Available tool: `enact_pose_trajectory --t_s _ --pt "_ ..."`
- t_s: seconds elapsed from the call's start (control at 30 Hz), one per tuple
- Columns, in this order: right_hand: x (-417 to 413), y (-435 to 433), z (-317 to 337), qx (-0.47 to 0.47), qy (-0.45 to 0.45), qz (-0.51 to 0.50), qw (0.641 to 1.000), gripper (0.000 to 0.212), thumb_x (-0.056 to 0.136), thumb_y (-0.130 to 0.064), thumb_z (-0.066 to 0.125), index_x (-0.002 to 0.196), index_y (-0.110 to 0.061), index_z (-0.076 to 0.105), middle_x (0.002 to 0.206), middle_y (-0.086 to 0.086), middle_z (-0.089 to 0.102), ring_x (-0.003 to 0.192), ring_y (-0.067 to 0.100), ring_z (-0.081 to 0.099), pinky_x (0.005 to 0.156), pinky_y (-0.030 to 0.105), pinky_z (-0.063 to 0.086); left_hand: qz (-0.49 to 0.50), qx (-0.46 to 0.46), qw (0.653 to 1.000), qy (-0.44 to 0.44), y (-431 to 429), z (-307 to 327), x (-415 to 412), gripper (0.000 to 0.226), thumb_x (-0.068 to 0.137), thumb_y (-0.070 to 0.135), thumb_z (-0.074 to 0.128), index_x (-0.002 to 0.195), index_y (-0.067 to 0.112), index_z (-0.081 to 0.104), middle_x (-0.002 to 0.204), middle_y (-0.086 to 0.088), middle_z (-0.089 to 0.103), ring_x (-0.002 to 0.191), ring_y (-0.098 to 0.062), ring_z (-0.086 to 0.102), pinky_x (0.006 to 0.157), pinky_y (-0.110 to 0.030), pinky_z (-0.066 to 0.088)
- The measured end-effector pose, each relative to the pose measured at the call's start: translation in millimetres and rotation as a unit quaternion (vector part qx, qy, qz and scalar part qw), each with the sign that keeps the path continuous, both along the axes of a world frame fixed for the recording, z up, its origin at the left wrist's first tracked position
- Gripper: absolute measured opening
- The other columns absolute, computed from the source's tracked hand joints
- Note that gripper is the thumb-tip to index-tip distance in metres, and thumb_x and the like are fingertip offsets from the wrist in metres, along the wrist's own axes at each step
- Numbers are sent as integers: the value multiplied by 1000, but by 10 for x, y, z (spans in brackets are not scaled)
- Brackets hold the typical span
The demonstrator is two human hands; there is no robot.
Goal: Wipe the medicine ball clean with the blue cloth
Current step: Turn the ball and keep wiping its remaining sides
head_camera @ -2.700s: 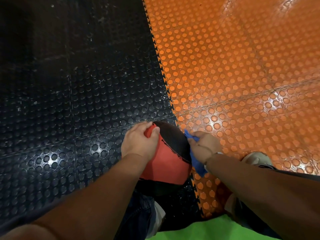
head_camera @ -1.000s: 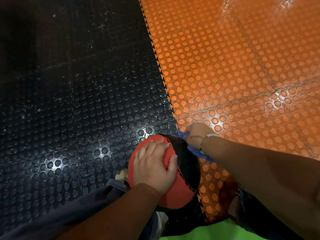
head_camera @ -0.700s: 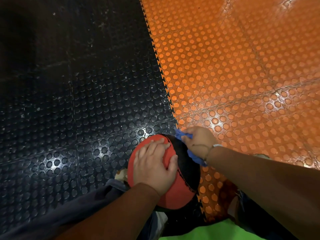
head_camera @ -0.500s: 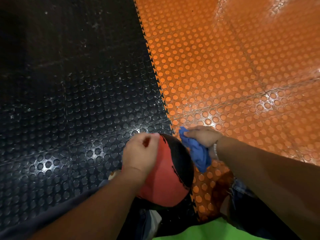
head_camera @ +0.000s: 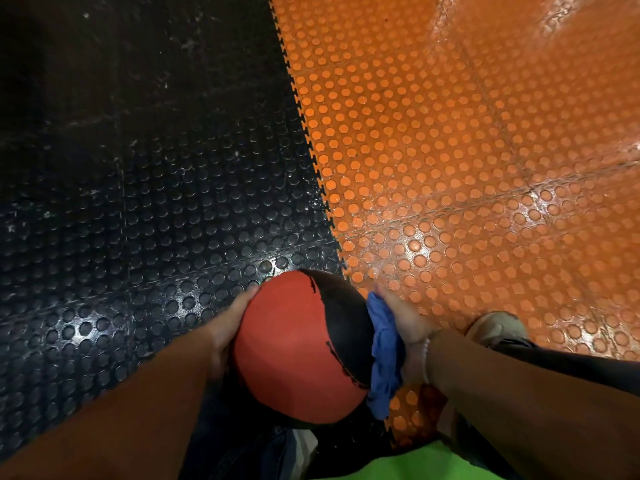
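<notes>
The red and black medicine ball (head_camera: 294, 344) is held low in the middle of the head view, above the seam between the two floor mats. My left hand (head_camera: 227, 327) cups its left side with straight fingers laid along the red panel. My right hand (head_camera: 407, 327) presses the blue cloth (head_camera: 382, 355) flat against the ball's right, black side. The cloth hangs bunched between palm and ball, down to the ball's lower right. The ball's underside is hidden.
Studded black mat (head_camera: 138, 202) covers the floor on the left and studded orange mat (head_camera: 467, 150) on the right, joined by a toothed seam. A beige shoe (head_camera: 497, 329) stands on the orange mat at right. Green fabric (head_camera: 398, 462) shows at the bottom edge.
My left hand has slid from the top of the ball down to its left side. My right hand has carried the cloth from the ball's far top down its right side.
</notes>
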State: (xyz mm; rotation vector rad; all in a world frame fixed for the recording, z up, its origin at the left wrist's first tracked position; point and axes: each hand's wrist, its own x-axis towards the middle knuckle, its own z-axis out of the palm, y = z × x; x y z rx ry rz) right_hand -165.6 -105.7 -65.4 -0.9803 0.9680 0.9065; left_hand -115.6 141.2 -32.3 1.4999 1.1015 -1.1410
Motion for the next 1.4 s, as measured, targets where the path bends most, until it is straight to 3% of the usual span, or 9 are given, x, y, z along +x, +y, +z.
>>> enact_pose_trajectory --t_s 0.23,0.33,0.53,0.7,0.9,1.03,1.13,1.33,1.4 --pt "-165 -208 1 10 -13 -124 992 87 60 -72 62 114 -5 66 118 22 63 111 39 59 103 54 38 -61 -30 998 -15 -195 64 -5 64 70 77 53 103 23 60 91 -4 63 80 -20 58 72 -30 46" --pt "8 -471 117 -46 -59 -146 986 72 74 -66 54 108 -5 69 111 21 66 105 37 63 99 50 43 -63 -94 987 -110 -242 -11 -27 97 47 77 69 127 27 48 117 -1 61 106 -22 57 95 -38 43" --pt "169 -641 424 -193 -90 7 977 45 86 -52 54 91 -10 70 98 20 70 92 38 65 89 48 50 -177 -83 967 -163 -295 -113 -185 85 59 39 87 128 22 40 132 -7 52 101 -14 54 74 -24 43" --pt "52 -515 544 -277 -126 157 939 27 97 -45 36 113 -33 53 104 -9 54 109 16 51 108 44 35 -390 42 906 -157 -242 -8 -123 116 54 43 90 149 29 25 156 -5 20 135 -31 36 105 -47 39" --pt "-151 -409 636 -228 -40 15 973 91 70 -79 41 129 -11 51 126 17 57 117 31 53 104 53 38 -506 193 821 -179 -720 463 -257 132 58 39 87 152 26 -5 156 -5 7 142 -33 13 111 -44 29" --pt "-225 -233 768 -229 -73 -83 967 97 51 -77 57 133 -26 45 134 8 50 117 29 51 102 52 40 -447 157 854 -215 -1090 614 -651 133 56 57 80 151 24 -6 156 -8 5 143 -31 13 116 -40 20" --pt "-327 -70 892 -341 -183 44 921 63 77 -51 61 135 -43 36 135 -6 32 120 25 39 97 40 40 -478 206 813 -260 -1172 563 -756 148 45 81 70 149 22 -18 158 -3 -15 146 -27 -6 117 -47 -1" --pt "-325 -72 951 -483 -411 421 649 51 89 -53 40 138 -47 30 145 0 22 126 27 28 106 42 30 -567 188 674 -435 -1104 324 -489 127 59 86 48 150 23 -16 158 7 -20 145 -12 -16 111 -47 -23" --pt "-262 -150 895 -440 -444 427 653 56 82 -60 32 134 -43 42 133 1 36 118 23 38 102 39 36 -569 180 655 -463 -1096 266 -463 124 52 91 31 152 27 -4 159 10 -7 146 -8 -8 111 -46 -25"
